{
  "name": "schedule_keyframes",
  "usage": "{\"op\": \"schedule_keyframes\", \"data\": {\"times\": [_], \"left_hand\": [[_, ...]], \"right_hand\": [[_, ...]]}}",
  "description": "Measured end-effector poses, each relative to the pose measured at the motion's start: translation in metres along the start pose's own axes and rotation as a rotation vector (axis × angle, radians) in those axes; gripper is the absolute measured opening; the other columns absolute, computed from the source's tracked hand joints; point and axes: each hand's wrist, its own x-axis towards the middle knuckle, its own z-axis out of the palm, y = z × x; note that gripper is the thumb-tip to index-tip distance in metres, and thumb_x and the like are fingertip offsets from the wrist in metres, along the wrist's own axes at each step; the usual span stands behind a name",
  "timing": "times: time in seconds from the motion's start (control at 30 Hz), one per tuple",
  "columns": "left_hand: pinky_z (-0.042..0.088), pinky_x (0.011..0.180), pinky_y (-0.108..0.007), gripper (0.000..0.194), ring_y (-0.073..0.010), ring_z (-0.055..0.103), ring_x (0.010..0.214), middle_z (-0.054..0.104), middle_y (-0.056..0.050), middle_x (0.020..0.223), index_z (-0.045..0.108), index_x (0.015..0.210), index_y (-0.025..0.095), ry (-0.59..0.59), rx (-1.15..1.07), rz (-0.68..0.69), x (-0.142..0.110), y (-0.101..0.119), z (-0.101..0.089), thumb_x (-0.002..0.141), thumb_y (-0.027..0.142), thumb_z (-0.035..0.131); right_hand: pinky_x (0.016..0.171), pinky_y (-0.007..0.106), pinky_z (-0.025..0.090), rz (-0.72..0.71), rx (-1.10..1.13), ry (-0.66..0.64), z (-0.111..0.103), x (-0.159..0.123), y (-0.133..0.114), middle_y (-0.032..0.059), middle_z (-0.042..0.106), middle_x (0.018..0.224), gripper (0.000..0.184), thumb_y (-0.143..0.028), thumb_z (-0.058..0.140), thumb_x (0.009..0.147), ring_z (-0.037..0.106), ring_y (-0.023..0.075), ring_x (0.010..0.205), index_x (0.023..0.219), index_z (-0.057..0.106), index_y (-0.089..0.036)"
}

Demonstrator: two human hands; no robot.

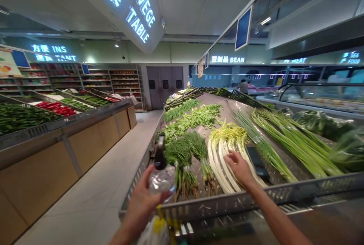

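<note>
White-stalked, yellow-topped greens (222, 148) run up-frame, right of centre, under the nearer right hand (239, 166), fingers loosely bent, empty; the left hand (144, 196) grasps a clear plastic item (161, 180).

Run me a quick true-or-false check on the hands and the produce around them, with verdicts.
1. The left hand holds a clear bottle with a black top. True.
2. The right hand is over the dark green feathery bunches. False: it is over the white stalks with yellow leaves; whether it touches them is unclear.
3. The dark green feathery bunches lie to the left of the white stalks. True.
4. The red vegetables lie beside the bottle. False: the red vegetables are on the stand across the aisle.
5. The large lit sign overhead includes the letters "VEGE TABLE". True.
</note>
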Motion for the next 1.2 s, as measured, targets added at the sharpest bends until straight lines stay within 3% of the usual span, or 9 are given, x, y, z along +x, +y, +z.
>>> {"op": "schedule_keyframes", "data": {"times": [0.07, 0.17, 0.23, 0.3, 0.43, 0.6, 0.77, 0.97, 1.2], "left_hand": [[0.041, 0.084, -0.028, 0.069, -0.0201, 0.052, 0.095, 0.056, -0.004, 0.104, 0.045, 0.108, 0.015, -0.233, -0.056, 0.097, 0.021, -0.009, 0.006, 0.044, 0.024, 0.068], [0.037, 0.088, -0.026, 0.070, -0.0194, 0.048, 0.100, 0.053, -0.005, 0.109, 0.041, 0.111, 0.015, -0.362, -0.098, 0.147, 0.049, -0.017, 0.007, 0.046, 0.019, 0.066], [0.036, 0.088, -0.026, 0.069, -0.0201, 0.046, 0.102, 0.051, -0.006, 0.110, 0.041, 0.111, 0.015, -0.346, -0.079, 0.138, 0.063, -0.018, 0.002, 0.046, 0.018, 0.065], [0.034, 0.089, -0.027, 0.070, -0.0213, 0.044, 0.103, 0.050, -0.006, 0.111, 0.041, 0.112, 0.016, -0.341, -0.045, 0.165, 0.074, -0.016, -0.005, 0.046, 0.017, 0.064], [0.033, 0.088, -0.027, 0.078, -0.0221, 0.042, 0.105, 0.048, -0.008, 0.113, 0.035, 0.117, 0.015, -0.419, -0.012, 0.158, 0.088, -0.020, -0.015, 0.044, 0.018, 0.064], [0.032, 0.088, -0.023, 0.087, -0.0203, 0.041, 0.106, 0.046, -0.010, 0.114, 0.028, 0.120, 0.010, -0.559, -0.037, 0.117, 0.108, -0.055, -0.013, 0.043, 0.018, 0.066], [0.030, 0.090, -0.024, 0.079, -0.0215, 0.039, 0.108, 0.044, -0.009, 0.117, 0.034, 0.117, 0.013, -0.615, 0.020, 0.067, 0.158, -0.096, -0.032, 0.045, 0.021, 0.065], [0.033, 0.087, -0.024, 0.081, -0.0198, 0.043, 0.104, 0.046, -0.008, 0.113, 0.034, 0.117, 0.013, -0.695, 0.093, 0.044, 0.237, -0.126, -0.069, 0.043, 0.020, 0.065], [0.034, 0.085, -0.025, 0.085, -0.0211, 0.044, 0.103, 0.047, -0.009, 0.113, 0.034, 0.118, 0.014, -0.709, 0.082, 0.067, 0.303, -0.151, -0.081, 0.039, 0.017, 0.067]], "right_hand": [[0.079, 0.030, 0.041, -0.069, 0.255, -0.164, 0.067, -0.032, -0.057, 0.0092, 0.055, 0.102, 0.058, -0.044, 0.056, 0.060, 0.051, 0.0191, 0.095, 0.110, 0.045, -0.017], [0.078, 0.032, 0.041, -0.073, 0.429, -0.123, 0.149, -0.059, -0.119, 0.0082, 0.053, 0.106, 0.079, -0.042, 0.064, 0.052, 0.052, 0.0194, 0.093, 0.121, 0.031, -0.020], [0.076, 0.032, 0.042, -0.082, 0.462, -0.082, 0.181, -0.061, -0.142, 0.0069, 0.056, 0.098, 0.087, -0.042, 0.065, 0.050, 0.055, 0.0186, 0.086, 0.124, 0.025, -0.020], [0.072, 0.030, 0.043, -0.114, 0.423, -0.041, 0.196, -0.056, -0.153, 0.0048, 0.058, 0.089, 0.084, -0.042, 0.065, 0.051, 0.056, 0.0175, 0.079, 0.123, 0.027, -0.019], [0.061, 0.027, 0.044, -0.120, 0.271, 0.036, 0.206, -0.044, -0.151, 0.0031, 0.059, 0.073, 0.060, -0.047, 0.059, 0.057, 0.056, 0.0167, 0.064, 0.106, 0.047, -0.013], [0.061, 0.026, 0.042, -0.103, 0.061, 0.210, 0.236, -0.039, -0.134, 0.0024, 0.059, 0.070, 0.050, -0.052, 0.053, 0.058, 0.055, 0.0177, 0.066, 0.092, 0.055, -0.016], [0.071, 0.027, 0.039, -0.183, -0.053, 0.278, 0.299, -0.015, -0.129, 0.0053, 0.060, 0.080, 0.041, -0.050, 0.052, 0.059, 0.053, 0.0191, 0.077, 0.080, 0.059, -0.016], [0.063, 0.023, 0.040, 0.019, 0.087, 0.330, 0.378, 0.024, -0.130, 0.0002, 0.059, 0.066, 0.038, -0.047, 0.054, 0.057, 0.053, 0.0163, 0.067, 0.077, 0.058, -0.015], [0.064, 0.024, 0.041, 0.137, 0.216, 0.404, 0.432, 0.059, -0.132, 0.0013, 0.059, 0.070, 0.040, -0.046, 0.055, 0.057, 0.053, 0.0166, 0.069, 0.080, 0.058, -0.014]]}}
